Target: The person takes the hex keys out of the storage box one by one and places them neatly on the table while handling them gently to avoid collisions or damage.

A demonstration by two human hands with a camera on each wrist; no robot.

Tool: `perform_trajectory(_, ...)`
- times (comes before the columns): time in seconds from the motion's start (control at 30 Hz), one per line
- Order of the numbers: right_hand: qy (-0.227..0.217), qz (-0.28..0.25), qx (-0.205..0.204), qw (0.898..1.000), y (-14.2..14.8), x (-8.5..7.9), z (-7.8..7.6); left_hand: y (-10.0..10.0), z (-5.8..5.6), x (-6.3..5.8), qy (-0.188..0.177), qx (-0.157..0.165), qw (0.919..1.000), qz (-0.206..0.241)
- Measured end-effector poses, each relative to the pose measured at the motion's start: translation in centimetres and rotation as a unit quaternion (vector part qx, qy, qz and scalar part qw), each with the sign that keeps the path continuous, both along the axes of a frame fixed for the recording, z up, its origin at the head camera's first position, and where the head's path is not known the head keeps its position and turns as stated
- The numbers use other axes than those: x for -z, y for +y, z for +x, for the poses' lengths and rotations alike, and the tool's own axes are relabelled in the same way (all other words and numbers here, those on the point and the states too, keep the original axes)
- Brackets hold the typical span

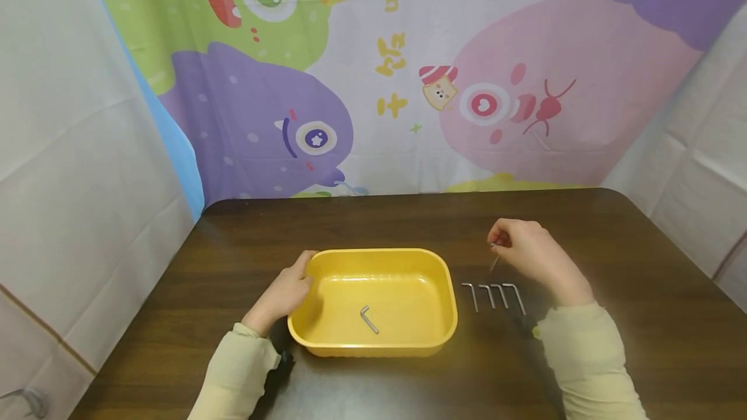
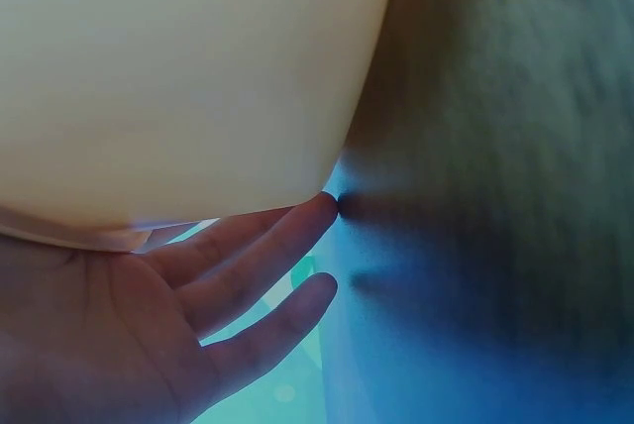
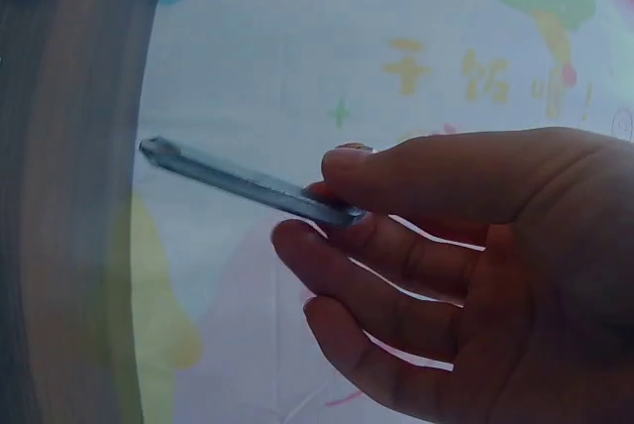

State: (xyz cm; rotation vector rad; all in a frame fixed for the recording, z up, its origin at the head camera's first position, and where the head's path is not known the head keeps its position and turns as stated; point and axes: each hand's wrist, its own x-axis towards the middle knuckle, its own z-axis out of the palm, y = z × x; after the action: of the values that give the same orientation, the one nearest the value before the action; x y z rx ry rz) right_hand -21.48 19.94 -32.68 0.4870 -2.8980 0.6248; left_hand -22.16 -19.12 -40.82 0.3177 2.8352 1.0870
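Nearest on the dark wood-grain bench [image 1: 613, 368] sits a yellow tray [image 1: 373, 349] with one hex key [image 1: 368, 318] lying in it. The left hand [image 1: 284, 295] rests flat against the tray's left wall, fingers straight. Just right of the tray, four more keys [image 1: 493, 295] lie in a row. Above them the right hand [image 1: 528, 250] pinches a lifted key [image 3: 248, 183] between thumb and fingertips. Beyond the bench hangs a cartoon monster backdrop [image 1: 362, 76], with white cloth [image 1: 76, 148] at both sides.

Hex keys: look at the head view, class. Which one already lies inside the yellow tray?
The lone hex key on the tray floor; four others lie in a row on the table, one is pinched by the right hand.
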Motion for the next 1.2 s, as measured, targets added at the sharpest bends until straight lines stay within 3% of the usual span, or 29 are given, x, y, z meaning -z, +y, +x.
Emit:
perform_trajectory(0.27,-0.035,0.024,0.009,0.999,1.6,0.6,-0.4,-0.1,0.0,0.2,-0.005,-0.001,1.0000,0.000)
perform_trajectory(0.63,-0.161,0.054,-0.001,0.985,2.8,1.9,-0.4,-0.1,0.0,0.2,-0.004,-0.003,1.0000,0.002)
perform_trajectory(0.87,-0.195,0.067,0.010,0.979,3.4,3.2,-0.9,-0.1,0.1,0.2,-0.008,-0.005,1.0000,-0.001)
perform_trajectory(1.03,-0.229,0.067,0.039,0.970,3.6,3.9,-1.0,-0.1,0.1,0.1,-0.007,-0.006,1.0000,0.000)
perform_trajectory(1.2,-0.228,0.067,0.047,0.970,3.9,4.6,-1.3,-0.1,0.1,0.1,-0.006,-0.006,1.0000,-0.001)
